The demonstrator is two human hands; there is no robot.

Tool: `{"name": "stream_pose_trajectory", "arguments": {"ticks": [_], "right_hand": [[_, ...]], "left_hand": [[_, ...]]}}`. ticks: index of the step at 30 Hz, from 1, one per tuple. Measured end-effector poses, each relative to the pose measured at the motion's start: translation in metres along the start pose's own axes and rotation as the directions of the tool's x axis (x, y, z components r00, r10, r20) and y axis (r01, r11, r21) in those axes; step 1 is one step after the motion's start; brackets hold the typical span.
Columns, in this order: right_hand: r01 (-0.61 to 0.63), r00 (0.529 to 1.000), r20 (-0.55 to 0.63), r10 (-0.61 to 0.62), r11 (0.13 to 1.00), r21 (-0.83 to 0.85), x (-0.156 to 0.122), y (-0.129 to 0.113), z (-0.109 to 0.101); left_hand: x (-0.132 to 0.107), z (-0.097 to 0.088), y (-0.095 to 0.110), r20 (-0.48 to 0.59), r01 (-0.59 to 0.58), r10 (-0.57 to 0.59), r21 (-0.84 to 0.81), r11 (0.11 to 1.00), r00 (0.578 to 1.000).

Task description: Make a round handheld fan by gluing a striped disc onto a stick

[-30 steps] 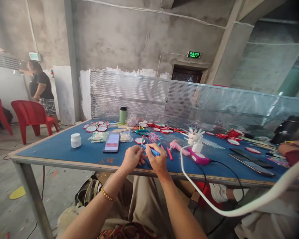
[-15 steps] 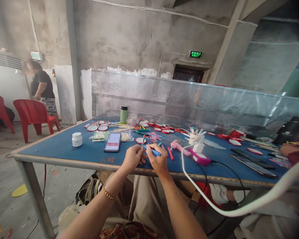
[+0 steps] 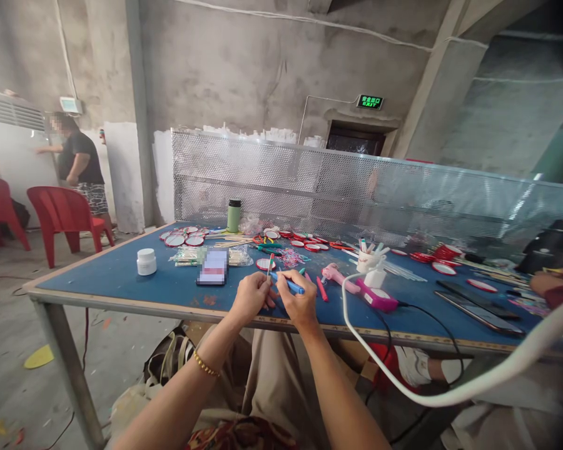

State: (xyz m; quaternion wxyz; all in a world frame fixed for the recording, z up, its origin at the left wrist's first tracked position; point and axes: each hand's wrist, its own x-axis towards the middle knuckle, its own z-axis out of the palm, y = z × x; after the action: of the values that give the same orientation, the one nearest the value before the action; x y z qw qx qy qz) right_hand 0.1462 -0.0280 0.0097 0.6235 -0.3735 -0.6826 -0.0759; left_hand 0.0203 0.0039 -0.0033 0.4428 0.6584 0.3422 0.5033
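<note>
My left hand (image 3: 252, 296) is closed on a thin stick (image 3: 271, 264) with red and green colouring near its upper end, held upright above the table's front edge. My right hand (image 3: 301, 306) grips a blue marker pen (image 3: 295, 287), its front end close to the stick; whether they touch I cannot tell. Just behind the hands lies a round white disc with a red rim (image 3: 264, 264). A red marker (image 3: 321, 289) lies to the right of my right hand. A phone (image 3: 212, 267) stands tilted up to the left.
On the blue table (image 3: 169, 300) are a white jar (image 3: 146, 262), a green bottle (image 3: 233, 216), bagged sticks, pliers, a cup of pens (image 3: 368, 257) and a pink-purple device (image 3: 376, 297). A white flexible arm (image 3: 403, 394) crosses at right. A co-worker's hand (image 3: 556, 284) is far right.
My hands keep nearly the same pose, stick and marker still held. The person at far left now has an arm stretched towards the white unit. The co-worker's hand at right has shifted slightly.
</note>
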Motion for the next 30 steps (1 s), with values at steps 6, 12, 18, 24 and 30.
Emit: {"name": "stream_pose_trajectory", "arguments": {"ticks": [6,12,18,24,30], "right_hand": [[0.033,0.999,-0.001,-0.033,0.998,-0.046,0.0006,-0.0006,-0.0001],[0.061,0.998,0.018,-0.060,0.996,-0.069,0.0009,-0.0017,-0.0008],[0.049,0.999,0.018,-0.048,0.997,-0.062,0.0010,-0.0002,-0.0006],[0.044,0.999,-0.009,-0.044,0.997,-0.062,0.0008,0.0016,0.0002],[0.034,0.999,0.000,-0.034,0.996,-0.077,0.0008,0.0018,0.0003]], "left_hand": [[0.0006,-0.0001,-0.0010,-0.001,0.008,-0.008,-0.016,1.000,1.000],[0.0008,0.0000,-0.0022,0.001,-0.014,0.014,-0.003,1.000,1.000],[0.0012,0.0003,-0.0011,-0.001,-0.026,0.026,0.002,1.000,1.000],[0.0011,-0.0004,-0.0017,0.002,-0.014,0.014,-0.007,1.000,1.000],[0.0030,0.0004,-0.0048,0.006,-0.023,0.023,0.001,1.000,1.000]]}}
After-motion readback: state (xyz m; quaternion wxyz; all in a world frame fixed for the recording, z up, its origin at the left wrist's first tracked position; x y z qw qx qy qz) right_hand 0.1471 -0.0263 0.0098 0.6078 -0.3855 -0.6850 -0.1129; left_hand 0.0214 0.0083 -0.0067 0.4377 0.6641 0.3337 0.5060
